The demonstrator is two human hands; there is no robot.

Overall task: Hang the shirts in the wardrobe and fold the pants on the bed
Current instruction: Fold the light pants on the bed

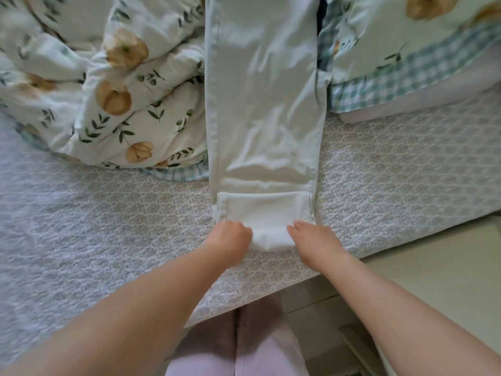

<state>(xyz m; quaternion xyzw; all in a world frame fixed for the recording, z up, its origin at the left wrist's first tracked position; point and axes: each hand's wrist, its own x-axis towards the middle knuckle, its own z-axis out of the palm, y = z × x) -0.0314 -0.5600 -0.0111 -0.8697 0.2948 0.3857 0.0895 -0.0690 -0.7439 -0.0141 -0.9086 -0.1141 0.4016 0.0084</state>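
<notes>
A pair of pale mint-white pants [264,104] lies stretched lengthwise on the bed [108,213], legs together, running from the top of the view down to the near edge. The hem end is turned over into a short roll [264,213]. My left hand [230,237] grips the left side of that roll with curled fingers. On the roll's right side, my right hand [314,237] holds the fabric too. No shirts or wardrobe are in view.
A bunched floral duvet [116,99] sits left of the pants, touching them. A floral pillow with a checked border [406,63] lies to the right. The bed's near edge runs diagonally; pale floor [447,267] lies beyond it on the right.
</notes>
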